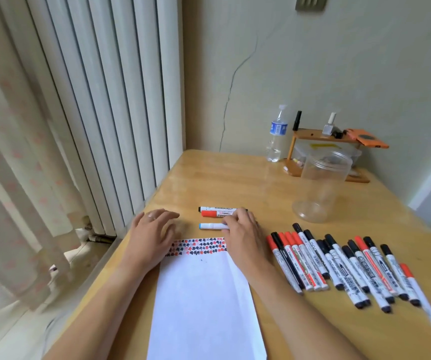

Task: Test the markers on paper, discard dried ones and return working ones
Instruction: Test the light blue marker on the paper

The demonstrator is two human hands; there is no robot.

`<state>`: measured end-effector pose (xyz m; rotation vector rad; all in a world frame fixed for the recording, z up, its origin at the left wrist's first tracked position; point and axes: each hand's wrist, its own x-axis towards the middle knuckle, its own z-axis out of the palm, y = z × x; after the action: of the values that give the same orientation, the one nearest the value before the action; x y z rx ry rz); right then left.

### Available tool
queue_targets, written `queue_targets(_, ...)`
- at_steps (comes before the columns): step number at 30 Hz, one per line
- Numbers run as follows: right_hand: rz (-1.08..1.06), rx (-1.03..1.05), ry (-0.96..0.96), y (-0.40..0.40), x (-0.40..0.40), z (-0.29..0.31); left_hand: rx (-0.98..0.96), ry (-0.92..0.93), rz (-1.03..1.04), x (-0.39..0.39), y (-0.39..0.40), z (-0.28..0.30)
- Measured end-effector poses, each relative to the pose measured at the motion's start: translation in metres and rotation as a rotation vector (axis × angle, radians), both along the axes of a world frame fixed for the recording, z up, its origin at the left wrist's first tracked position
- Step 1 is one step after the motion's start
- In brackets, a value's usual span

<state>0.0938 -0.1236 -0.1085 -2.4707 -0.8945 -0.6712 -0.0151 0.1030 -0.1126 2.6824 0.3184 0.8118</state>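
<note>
A white sheet of paper (pixel 204 302) lies on the wooden table (pixel 261 183), with rows of red and black test marks along its far edge. Beyond it lie a black-capped marker (pixel 214 209), a red marker (pixel 213 213) and a blue-capped marker (pixel 210 226). My right hand (pixel 240 229) pinches the right end of the blue-capped marker with curled fingers. My left hand (pixel 152 229) rests flat on the table at the paper's far left corner. To the right lies a row of several red and black markers (pixel 352 268).
An empty clear plastic jar (pixel 321 185) lies on its side beyond the marker row. A water bottle (pixel 276 136) and a small wooden shelf (pixel 323 141) with small items stand by the wall. White radiator pipes (pixel 110 100) and a curtain (pixel 6 178) are at the left.
</note>
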Motion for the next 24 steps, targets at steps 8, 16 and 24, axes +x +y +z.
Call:
queue_targets(8,0.128,0.008,0.023,0.001,-0.008,0.002,0.005,-0.027,-0.089,-0.003,-0.01,0.007)
queue_targets(16,0.229,-0.041,-0.096,0.001,-0.004,-0.001,0.006,-0.072,-0.142,-0.004,-0.02,0.01)
queue_targets(24,0.308,-0.103,-0.054,-0.009,-0.017,0.017,0.172,-0.002,-0.285,0.014,-0.049,0.006)
